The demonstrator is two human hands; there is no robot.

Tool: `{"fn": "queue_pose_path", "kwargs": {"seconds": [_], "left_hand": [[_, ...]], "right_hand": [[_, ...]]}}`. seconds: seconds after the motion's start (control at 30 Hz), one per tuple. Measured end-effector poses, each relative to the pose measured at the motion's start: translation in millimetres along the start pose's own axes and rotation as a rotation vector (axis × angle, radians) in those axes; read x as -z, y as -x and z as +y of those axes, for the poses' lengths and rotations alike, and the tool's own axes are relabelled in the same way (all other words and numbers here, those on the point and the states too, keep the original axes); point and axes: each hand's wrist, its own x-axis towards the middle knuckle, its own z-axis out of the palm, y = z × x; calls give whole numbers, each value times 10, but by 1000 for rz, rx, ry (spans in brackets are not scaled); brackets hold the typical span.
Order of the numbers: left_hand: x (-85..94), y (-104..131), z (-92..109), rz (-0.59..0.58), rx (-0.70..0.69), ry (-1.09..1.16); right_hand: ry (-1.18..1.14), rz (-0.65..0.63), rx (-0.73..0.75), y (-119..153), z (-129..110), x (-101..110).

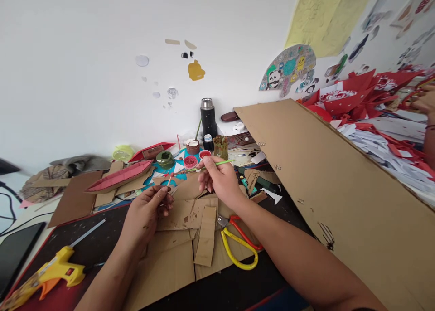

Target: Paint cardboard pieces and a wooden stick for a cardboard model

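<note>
Between its fingertips my left hand [147, 211] pinches a small thin stick [169, 180] with a reddish tip. A green paintbrush [224, 162] is held in my right hand [219, 179], its bristle end near the stick's tip; whether they touch I cannot tell. Just behind the hands are open jars of red paint [190, 162] and green paint [165, 159]. Below them lie stained cardboard pieces [173, 256], with a narrow cardboard strip [205, 236] on top. Scissors with yellow and red handles [239, 243] rest beside the strip, under my right forearm.
A yellow glue gun [57, 270] lies at the lower left. Behind it is a red boat-shaped piece [120, 177]. A black flask [208, 117] stands by the wall. A large cardboard panel [333, 179] rises at right; beyond it, another person's hand [425, 100] shows near red paper.
</note>
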Motion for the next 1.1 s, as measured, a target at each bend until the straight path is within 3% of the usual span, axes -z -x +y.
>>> {"fn": "queue_pose_path", "kwargs": {"seconds": [0.17, 0.37, 0.57, 0.77, 0.97, 1.1], "left_hand": [[-5, 8, 28, 0, -4, -12], [3, 17, 39, -12, -26, -72], [17, 4, 21, -4, -23, -78], [24, 9, 23, -21, -35, -93], [50, -11, -30, -8, -38, -83], [54, -21, -42, -9, -39, -73]], "right_hand": [[10, -64, -37, 22, 9, -21], [13, -7, 2, 7, -2, -10], [39, -73, -46, 44, 17, -34], [23, -5, -2, 26, 0, -24], [48, -76, -31, 50, 28, -41], [39, -29, -6, 26, 25, -21]]}}
